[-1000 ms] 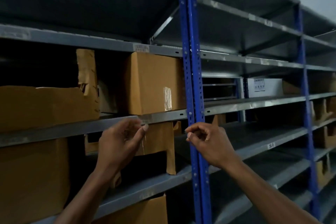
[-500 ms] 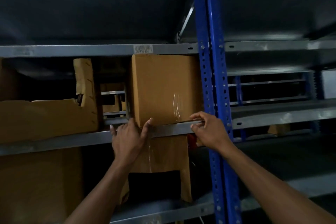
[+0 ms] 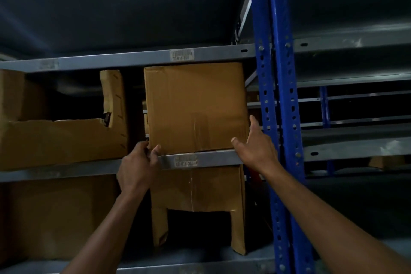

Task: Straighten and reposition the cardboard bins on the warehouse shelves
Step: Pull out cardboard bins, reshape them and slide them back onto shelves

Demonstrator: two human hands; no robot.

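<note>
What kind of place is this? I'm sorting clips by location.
Most likely a warehouse storeroom: grey metal shelves on blue perforated uprights, label stickers on the shelf edges, and plain cardboard bins.

Bin on shelf, left of upright

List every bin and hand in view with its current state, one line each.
Closed cardboard bin: upright, front face whole.
Torn bin: front cut low, ragged strip standing.
Lower bin: front cut out at bottom.
Left hand: grips closed bin's lower left corner.
Right hand: open, fingers along the bin's right side.
</note>
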